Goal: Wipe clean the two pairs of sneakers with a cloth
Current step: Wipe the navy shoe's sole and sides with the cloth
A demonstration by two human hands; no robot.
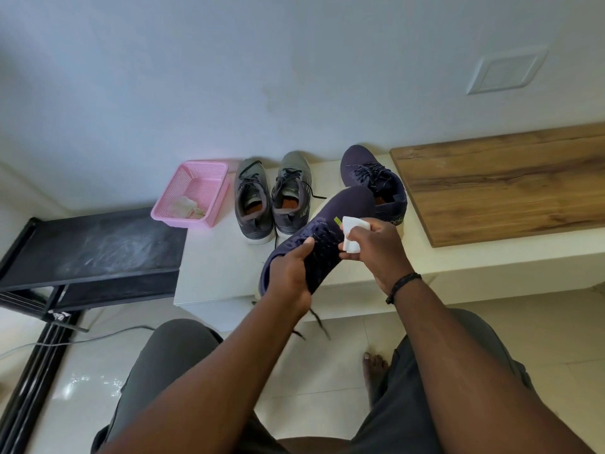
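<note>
My left hand grips a dark purple sneaker around its middle and holds it in the air above the white ledge. My right hand pinches a folded white cloth against the shoe's side. Its partner, the second purple sneaker, stands on the ledge behind. A pair of grey sneakers stands side by side to the left of it, laces loose.
A pink plastic basket with a crumpled cloth inside sits at the ledge's left end. A black shelf rack stands to the left. A wooden board covers the ledge on the right. A cable crosses the tiled floor.
</note>
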